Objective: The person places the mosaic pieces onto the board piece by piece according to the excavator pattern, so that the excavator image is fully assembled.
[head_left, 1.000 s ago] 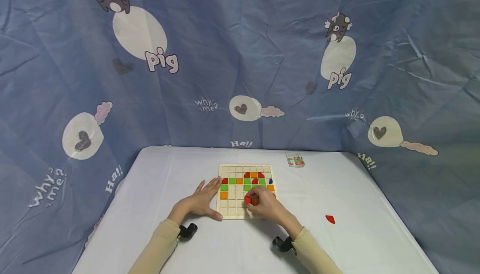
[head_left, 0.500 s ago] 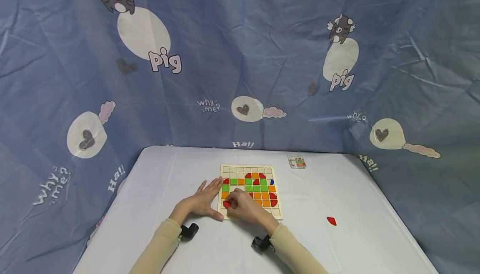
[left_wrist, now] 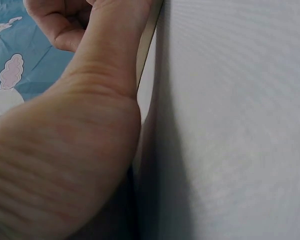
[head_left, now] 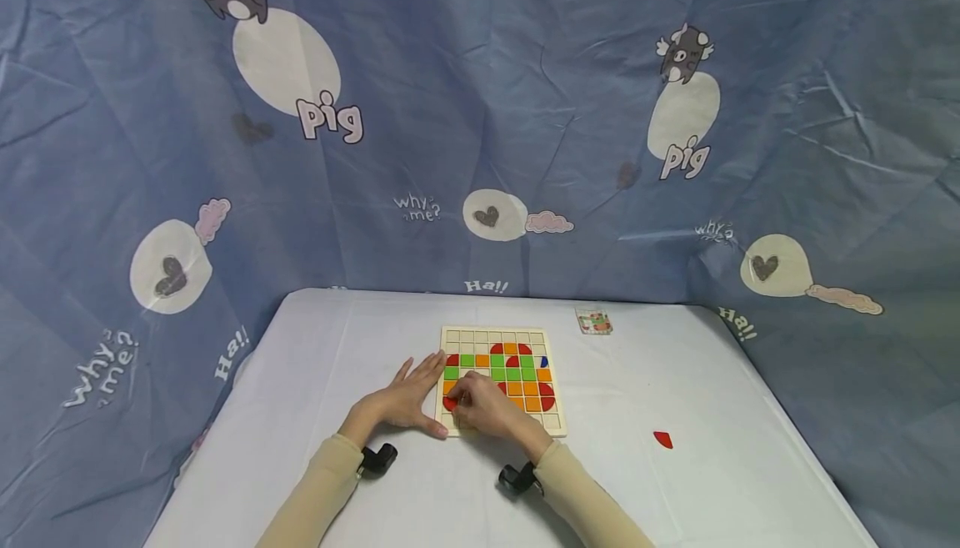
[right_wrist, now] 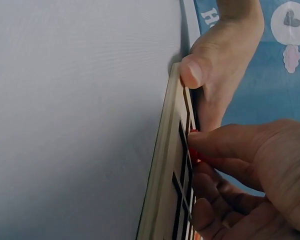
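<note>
A wooden grid board (head_left: 472, 349) lies on the white table, with orange and green square tiles, red quarter-circle tiles and one blue piece (head_left: 544, 361) in its cells. My left hand (head_left: 402, 402) rests along its left edge, fingers spread and thumb at the near left corner. Over the board's lower left, my right hand (head_left: 489, 408) pinches a red quarter-circle tile (right_wrist: 193, 147) between thumb and forefinger, at a cell in the leftmost column, below an orange square (head_left: 449, 386). In the right wrist view the tile sits right at the grid; its far side is hidden by the fingers.
A loose red quarter-circle tile (head_left: 663, 439) lies on the table (head_left: 735, 381) to the right. A small pattern card (head_left: 594, 321) lies behind the board at the right. A blue printed cloth (head_left: 420, 131) hangs around the table's back and sides.
My right hand has moved left across the board with the red tile, from the middle to the leftmost column, and has stayed there since. The left hand has kept its place.
</note>
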A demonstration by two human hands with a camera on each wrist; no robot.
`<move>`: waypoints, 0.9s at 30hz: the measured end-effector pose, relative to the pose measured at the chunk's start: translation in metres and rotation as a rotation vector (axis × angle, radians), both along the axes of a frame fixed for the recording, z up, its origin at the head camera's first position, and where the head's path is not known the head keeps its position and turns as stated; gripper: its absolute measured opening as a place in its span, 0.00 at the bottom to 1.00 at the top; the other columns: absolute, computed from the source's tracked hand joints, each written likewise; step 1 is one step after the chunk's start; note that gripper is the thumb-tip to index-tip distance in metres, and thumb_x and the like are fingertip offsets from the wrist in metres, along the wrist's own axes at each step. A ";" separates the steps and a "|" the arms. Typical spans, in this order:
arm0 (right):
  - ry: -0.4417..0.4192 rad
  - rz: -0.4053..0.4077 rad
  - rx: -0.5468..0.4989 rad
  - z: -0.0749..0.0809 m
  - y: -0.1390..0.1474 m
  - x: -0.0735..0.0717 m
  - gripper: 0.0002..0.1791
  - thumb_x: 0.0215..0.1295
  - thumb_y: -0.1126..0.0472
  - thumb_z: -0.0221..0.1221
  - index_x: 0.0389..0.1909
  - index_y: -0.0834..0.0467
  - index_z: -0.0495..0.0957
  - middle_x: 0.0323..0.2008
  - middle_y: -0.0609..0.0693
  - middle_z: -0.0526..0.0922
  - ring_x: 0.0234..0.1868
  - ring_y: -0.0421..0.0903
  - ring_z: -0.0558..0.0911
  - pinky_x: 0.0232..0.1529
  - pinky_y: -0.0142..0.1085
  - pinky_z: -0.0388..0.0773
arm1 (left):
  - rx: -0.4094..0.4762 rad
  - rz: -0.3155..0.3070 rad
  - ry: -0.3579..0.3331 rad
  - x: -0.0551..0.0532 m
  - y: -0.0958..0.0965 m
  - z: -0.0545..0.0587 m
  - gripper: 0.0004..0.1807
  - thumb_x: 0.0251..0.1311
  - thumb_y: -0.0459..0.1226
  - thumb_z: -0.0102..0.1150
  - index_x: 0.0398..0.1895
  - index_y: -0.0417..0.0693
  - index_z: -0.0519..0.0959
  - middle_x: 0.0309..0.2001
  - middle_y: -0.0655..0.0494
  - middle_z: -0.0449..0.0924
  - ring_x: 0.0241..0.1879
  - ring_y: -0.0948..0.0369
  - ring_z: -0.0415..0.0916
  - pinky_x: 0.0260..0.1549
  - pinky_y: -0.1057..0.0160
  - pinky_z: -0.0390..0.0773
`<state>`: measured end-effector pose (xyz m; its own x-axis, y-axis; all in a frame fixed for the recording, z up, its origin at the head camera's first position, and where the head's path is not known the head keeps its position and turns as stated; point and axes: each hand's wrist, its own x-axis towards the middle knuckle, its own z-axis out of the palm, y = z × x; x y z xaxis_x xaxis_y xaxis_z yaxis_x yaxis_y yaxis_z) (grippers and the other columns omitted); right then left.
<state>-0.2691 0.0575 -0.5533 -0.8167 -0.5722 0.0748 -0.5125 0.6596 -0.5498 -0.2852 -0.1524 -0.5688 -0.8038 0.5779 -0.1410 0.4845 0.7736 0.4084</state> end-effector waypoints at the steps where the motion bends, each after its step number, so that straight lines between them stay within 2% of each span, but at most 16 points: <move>1: -0.002 -0.003 -0.003 0.000 0.000 0.000 0.12 0.56 0.65 0.64 0.43 0.58 0.84 0.36 0.44 0.80 0.33 0.34 0.74 0.35 0.23 0.74 | 0.002 0.001 0.001 0.000 0.000 0.000 0.71 0.40 0.71 0.62 0.77 0.44 0.37 0.79 0.51 0.31 0.78 0.52 0.30 0.73 0.41 0.29; 8: -0.023 -0.032 -0.023 -0.001 -0.002 0.001 0.10 0.55 0.66 0.65 0.39 0.58 0.81 0.34 0.44 0.78 0.32 0.34 0.73 0.33 0.23 0.75 | -0.003 0.002 0.001 -0.001 0.000 -0.001 0.72 0.39 0.73 0.61 0.77 0.45 0.36 0.79 0.51 0.31 0.78 0.52 0.30 0.74 0.42 0.29; 17: -0.018 -0.065 -0.019 0.000 -0.004 0.002 0.11 0.58 0.60 0.67 0.41 0.59 0.82 0.35 0.44 0.78 0.33 0.34 0.73 0.35 0.23 0.76 | 0.015 -0.005 0.009 -0.001 0.000 -0.001 0.72 0.39 0.71 0.63 0.77 0.44 0.37 0.79 0.49 0.32 0.78 0.51 0.31 0.73 0.41 0.29; 27: -0.046 -0.079 -0.055 -0.003 -0.006 0.001 0.08 0.60 0.62 0.66 0.40 0.57 0.82 0.35 0.45 0.78 0.33 0.34 0.74 0.34 0.23 0.76 | 0.003 -0.012 0.006 0.000 0.000 0.000 0.71 0.40 0.72 0.62 0.77 0.44 0.36 0.79 0.50 0.31 0.78 0.52 0.30 0.73 0.41 0.29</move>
<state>-0.2682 0.0515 -0.5559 -0.8624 -0.5020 0.0654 -0.4332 0.6650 -0.6084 -0.2855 -0.1528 -0.5687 -0.7978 0.5876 -0.1351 0.4958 0.7668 0.4077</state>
